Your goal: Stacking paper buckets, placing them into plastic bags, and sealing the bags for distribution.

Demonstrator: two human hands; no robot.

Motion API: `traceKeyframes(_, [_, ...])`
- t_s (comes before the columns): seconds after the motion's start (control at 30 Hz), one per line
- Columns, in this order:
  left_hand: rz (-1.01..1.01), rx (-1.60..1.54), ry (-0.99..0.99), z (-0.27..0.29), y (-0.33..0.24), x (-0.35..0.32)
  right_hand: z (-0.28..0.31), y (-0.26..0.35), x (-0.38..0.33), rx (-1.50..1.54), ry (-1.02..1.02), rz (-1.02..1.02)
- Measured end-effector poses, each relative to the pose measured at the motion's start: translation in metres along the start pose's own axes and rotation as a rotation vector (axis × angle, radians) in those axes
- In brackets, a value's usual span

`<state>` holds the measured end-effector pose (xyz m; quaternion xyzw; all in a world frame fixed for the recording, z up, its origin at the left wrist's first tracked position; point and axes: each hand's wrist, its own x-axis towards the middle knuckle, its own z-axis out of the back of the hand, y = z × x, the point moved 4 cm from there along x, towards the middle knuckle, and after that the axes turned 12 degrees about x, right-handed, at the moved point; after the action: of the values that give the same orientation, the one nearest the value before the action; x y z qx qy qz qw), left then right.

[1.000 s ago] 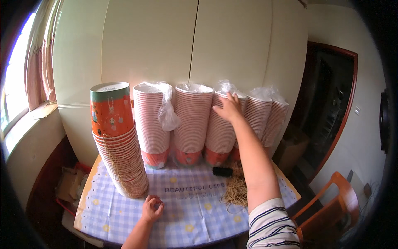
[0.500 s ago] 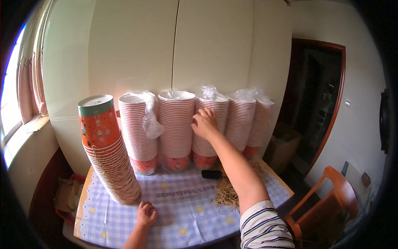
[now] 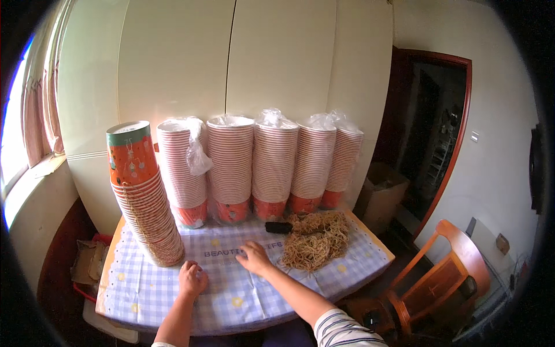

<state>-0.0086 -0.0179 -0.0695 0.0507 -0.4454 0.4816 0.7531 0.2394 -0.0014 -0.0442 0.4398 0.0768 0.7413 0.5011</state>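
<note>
My left hand (image 3: 192, 279) rests on the checked tablecloth, near the foot of a tall leaning stack of paper buckets (image 3: 148, 220). Its fingers bend loosely with nothing in them. The stack has an orange bucket with a green band (image 3: 132, 155) upside down on top, and tan strands hang down its side. My right hand (image 3: 254, 258) is low over the middle of the table, fingers apart and holding nothing. To its right lies a tangled heap of thin tan loops (image 3: 315, 246), like rubber bands. A small black object (image 3: 278, 227) sits against the heap.
Several plastic-wrapped stacks of paper buckets (image 3: 230, 168) stand in a row along the table's back, before pale cabinet doors (image 3: 283, 58). A wooden chair (image 3: 457, 260) is at the right. A cardboard box (image 3: 381, 194) stands by the doorway, and a red crate (image 3: 87, 292) at the left.
My right hand has come down from the wrapped stacks to the middle of the table. My left hand stays near the leaning stack. The view has shifted slightly.
</note>
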Motion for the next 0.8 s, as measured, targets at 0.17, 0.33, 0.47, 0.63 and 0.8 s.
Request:
traceKeyframes(0.17, [-0.020, 0.012, 0.016, 0.002, -0.009, 0.002, -0.043, -0.031, -0.053, -0.004, 0.035, -0.062])
traceKeyframes(0.33, [-0.033, 0.063, 0.001, 0.003, -0.007, 0.001, -0.040, -0.010, -0.054, -0.004, -0.018, -0.064])
traceKeyframes(0.47, [-0.047, 0.076, 0.014, -0.001, -0.004, 0.002, -0.035, -0.012, -0.051, 0.019, -0.069, -0.009])
traceKeyframes(0.63, [-0.080, 0.100, 0.000, -0.002, -0.003, 0.001, -0.032, -0.006, -0.051, 0.024, -0.091, -0.012])
traceKeyframes(0.8, [-0.006, 0.117, 0.031, -0.007, -0.004, 0.001, -0.028, -0.009, -0.053, 0.049, -0.100, -0.050])
